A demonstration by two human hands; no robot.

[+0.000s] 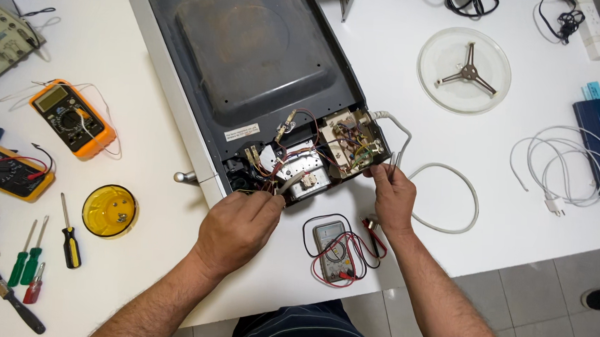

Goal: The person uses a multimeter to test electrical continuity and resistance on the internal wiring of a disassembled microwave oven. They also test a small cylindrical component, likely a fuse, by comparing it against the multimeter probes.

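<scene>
An opened microwave oven [251,56] lies on a white table [517,193], its wiring and parts bay [307,155] exposed at the near end. My left hand [239,227] grips slim metal pliers [289,183] whose tips reach into the wires beside a metal component. My right hand [391,194] rests at the bay's right corner, fingers pinched on a wire by the small circuit board [349,140]. A grey multimeter [330,242] with red and black leads lies on the table between my forearms.
A glass turntable plate with its three-armed ring [464,70] sits at the back right, white cables [567,165] to its right. On the left lie orange multimeters [73,117], a yellow round dish [109,210], screwdrivers [69,235] and a brush [12,300].
</scene>
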